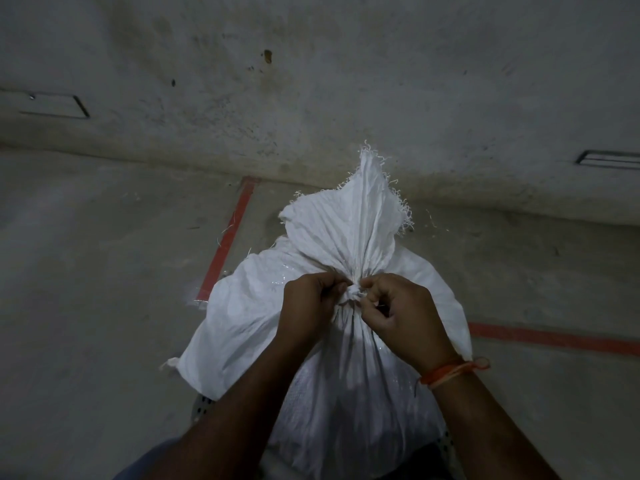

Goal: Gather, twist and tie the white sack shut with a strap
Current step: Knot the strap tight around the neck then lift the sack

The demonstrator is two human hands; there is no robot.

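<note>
The white sack [322, 341] is sitting in the middle & lower part of the frame, fat and full, on a gray floor [86, 271]. Its neck is bunched up tight in the middle of the frame, w/ the loose top fanning up above it, frayed threads sticking out at the edge.

Both hands are meeting right at the neck. The left hand [308, 306] is sitting just left of the knot, fingers curled, pinching one end of the strap [354, 293]. The right hand [398, 313] is sitting just right of it, fingers curled too, pinching the other end. The strap is looking like a small white knot btwn the two hands, touching both. It's too small to tell how it's wound.

An orange thread band [450, 370] is going round the right wrist, at the lower right of the frame.

Red tape lines [228, 237] are running on the floor, one left of the sack going up, one at the right edge going sideways. A stained wall [311, 81] is filling the top half of the frame. A bit of blue cloth [145, 459] is showing at the bottom left.
</note>
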